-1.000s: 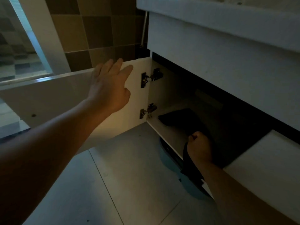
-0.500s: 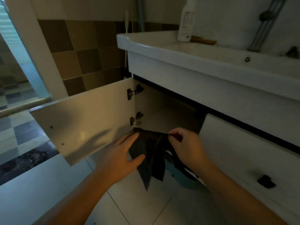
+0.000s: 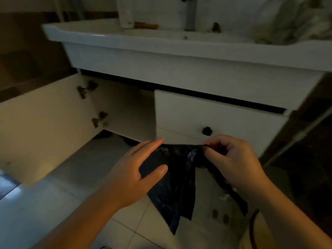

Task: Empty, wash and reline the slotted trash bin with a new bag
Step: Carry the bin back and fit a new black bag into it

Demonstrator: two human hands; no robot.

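Between my two sets of fingers hangs the black trash bag [image 3: 177, 178] | right hand [image 3: 231, 162] fingers pinch its top edge | left hand [image 3: 136, 173] fingers straight, thumb pressing the bag's left side | open cabinet door [image 3: 45, 130] left of my fingers, drawer knob [image 3: 207, 131] just above them.

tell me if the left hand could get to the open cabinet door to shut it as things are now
Probably yes. The cabinet door stands open just beside the left hand, with bare floor between them. That hand only lies open-fingered on the black bag, which the right hand pinches.
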